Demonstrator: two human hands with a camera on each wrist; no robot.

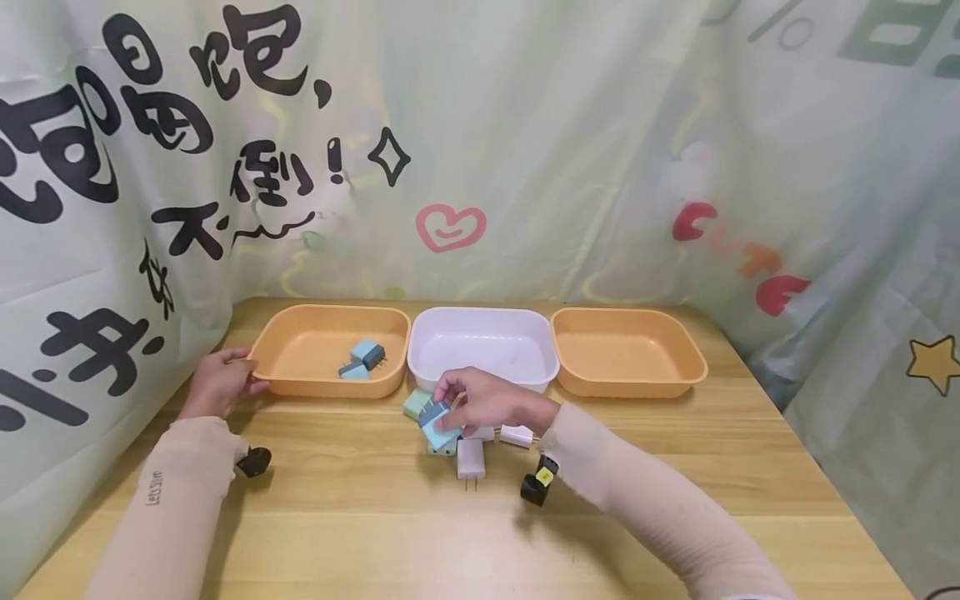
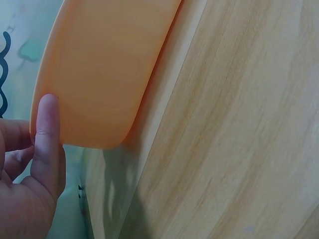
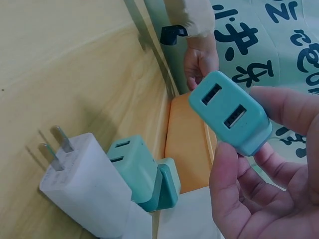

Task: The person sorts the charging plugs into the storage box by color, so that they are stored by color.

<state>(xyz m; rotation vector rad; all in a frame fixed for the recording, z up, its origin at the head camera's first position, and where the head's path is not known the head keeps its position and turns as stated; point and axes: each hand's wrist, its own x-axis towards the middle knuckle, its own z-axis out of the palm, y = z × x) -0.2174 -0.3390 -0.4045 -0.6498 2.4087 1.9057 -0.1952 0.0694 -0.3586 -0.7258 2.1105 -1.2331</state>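
My right hand [image 1: 480,400] pinches a light-blue USB charger [image 1: 441,432] between thumb and fingers, above a small pile of chargers. In the right wrist view, the held USB charger's face shows two ports. Below it are a green charger [image 3: 134,167] and a white charger [image 3: 87,186] with two metal prongs. My left hand [image 1: 221,383] grips the near left corner of the left orange tray [image 1: 330,389], its thumb [image 2: 48,119] against the outer wall. Inside that tray lie blue chargers [image 1: 366,352] with dark-blue parts.
A white tray [image 1: 480,313] stands in the middle of the row, with another orange tray [image 1: 626,388] to its right. White chargers [image 1: 471,458] and a pale-green charger [image 1: 416,403] lie on the wooden table [image 1: 360,517]. A printed curtain [image 1: 540,150] hangs behind.
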